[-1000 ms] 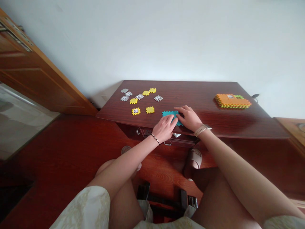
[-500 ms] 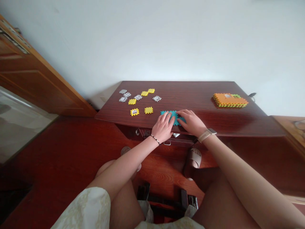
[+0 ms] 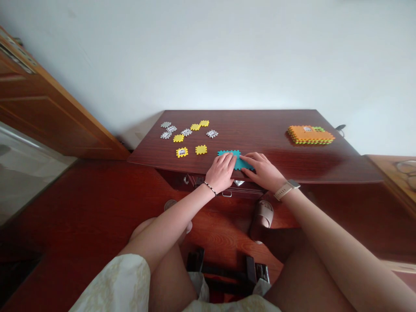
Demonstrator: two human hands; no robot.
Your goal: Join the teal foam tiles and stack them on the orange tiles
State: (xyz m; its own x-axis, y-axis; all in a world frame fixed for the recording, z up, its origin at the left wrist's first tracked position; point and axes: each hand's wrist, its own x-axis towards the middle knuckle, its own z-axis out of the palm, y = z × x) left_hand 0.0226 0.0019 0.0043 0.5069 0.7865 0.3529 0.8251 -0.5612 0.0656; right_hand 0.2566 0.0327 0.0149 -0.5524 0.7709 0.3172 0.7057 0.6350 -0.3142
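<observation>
Two teal interlocking puzzle tiles lie near the front edge of the table, the left tile (image 3: 227, 152) against the right tile (image 3: 245, 164). My left hand (image 3: 221, 171) rests flat on the left tile, fingers stretched and close together, covering much of it. Over the right tile, my right hand (image 3: 263, 171) has its thumb and bent fingers on the top and edge, gripping it. Part of the seam is hidden by my fingers. A yellow tile (image 3: 201, 150) is the nearest loose piece to my left hand, and a yellow tile with a printed label (image 3: 182, 152) lies further left.
Several grey tiles (image 3: 186, 132) and yellow tiles (image 3: 178, 138) are scattered on the table's (image 3: 253, 130) left side. A stack of orange and green tiles (image 3: 311, 135) stands at the right. Behind is a wall (image 3: 227, 56); a wooden door (image 3: 48, 104) is at the left.
The right teal tile now sits closer against the left one, the gap between them gone. My right fingers have shifted slightly on it; my left hand stays on its tile.
</observation>
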